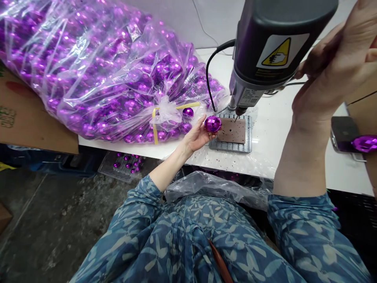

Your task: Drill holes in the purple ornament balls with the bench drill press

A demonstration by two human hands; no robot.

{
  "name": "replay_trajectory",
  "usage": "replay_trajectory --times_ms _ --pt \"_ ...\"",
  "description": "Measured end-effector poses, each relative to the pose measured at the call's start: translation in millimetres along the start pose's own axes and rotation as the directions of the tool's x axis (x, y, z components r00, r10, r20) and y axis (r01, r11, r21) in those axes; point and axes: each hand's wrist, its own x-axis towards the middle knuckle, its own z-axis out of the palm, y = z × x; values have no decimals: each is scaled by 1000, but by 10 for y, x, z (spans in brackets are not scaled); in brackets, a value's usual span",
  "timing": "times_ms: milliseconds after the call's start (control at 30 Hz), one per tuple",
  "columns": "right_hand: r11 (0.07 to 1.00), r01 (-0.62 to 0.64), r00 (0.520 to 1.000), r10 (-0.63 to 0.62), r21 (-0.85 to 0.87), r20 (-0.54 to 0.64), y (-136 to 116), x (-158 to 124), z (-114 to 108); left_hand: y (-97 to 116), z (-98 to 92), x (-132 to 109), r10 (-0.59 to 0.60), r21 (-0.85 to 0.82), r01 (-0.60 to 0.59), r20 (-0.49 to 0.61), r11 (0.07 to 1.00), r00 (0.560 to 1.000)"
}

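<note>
A shiny purple faceted ball (213,124) is held in my left hand (199,135), at the left edge of a brown board (235,135) on a grey metal base (249,146). Above the board stands a black drill press (272,47) with a yellow warning label, its thin bit pointing down just right of the ball. Dark specks lie scattered over the board. My right hand (338,63) is raised at the right side of the drill; its fingers are partly hidden behind the machine, and what they touch cannot be made out.
A big clear bag of purple balls (118,74), tied with yellow ribbon, covers the white table's left part, near a cardboard box (35,118). A dark phone (343,133) and another purple ball (365,144) lie at right. Clear plastic (218,186) hangs at the front edge.
</note>
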Motion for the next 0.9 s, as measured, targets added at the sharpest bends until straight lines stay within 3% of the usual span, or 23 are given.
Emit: replay_trajectory --times_ms 100,333,533,900 --pt "985 109 994 -109 131 -8 5 0 22 -58 -17 20 36 -19 -37 -43 999 998" --pt "991 112 993 -114 80 29 61 25 -12 -344 -56 313 237 85 -228 -106 970 966" --pt "992 101 995 -103 74 19 31 0 -13 -474 -15 561 343 289 -322 -24 902 939" --pt "986 63 998 -67 156 19 22 -2 -31 -521 111 752 439 529 -386 28 755 898"
